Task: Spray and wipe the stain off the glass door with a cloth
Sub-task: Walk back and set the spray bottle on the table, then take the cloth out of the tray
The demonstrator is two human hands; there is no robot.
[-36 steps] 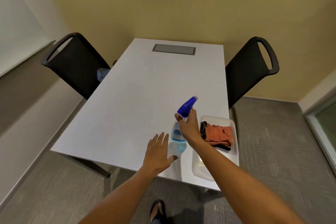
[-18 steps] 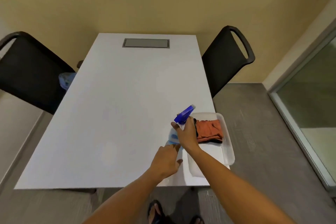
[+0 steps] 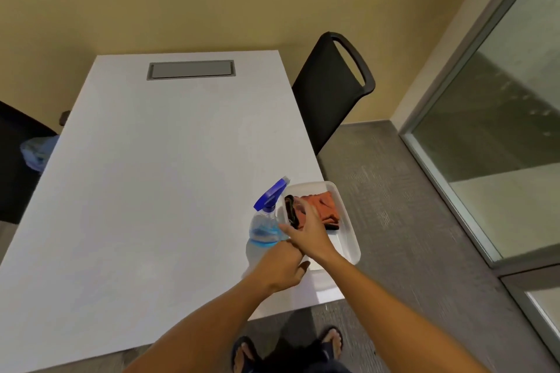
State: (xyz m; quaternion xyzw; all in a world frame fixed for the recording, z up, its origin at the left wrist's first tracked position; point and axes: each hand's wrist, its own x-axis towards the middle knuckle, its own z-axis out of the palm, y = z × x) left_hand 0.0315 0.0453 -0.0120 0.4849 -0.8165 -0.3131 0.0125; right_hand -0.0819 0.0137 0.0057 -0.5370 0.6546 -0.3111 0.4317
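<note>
Spray bottle of clear plastic with blue liquid and a blue trigger head [image 3: 266,221] stands on the white rectangular table [image 3: 151,191] near its front right corner, just left of a white plastic tray [image 3: 345,221]. At 6 o'clock from the bottle, the left hand [image 3: 283,266] wraps its fingers around the lower body, seemingly grasping it. At 3 o'clock, the right hand [image 3: 306,230] reaches over the tray, fingers loosely spread and holding nothing, above the orange folded cloth [image 3: 325,206] with a black item beside it. Farther off at 2 o'clock is the framed glass door [image 3: 500,118]. Gathering supplies appears underway; next, the right hand should pinch the cloth, then both go to the door.
</note>
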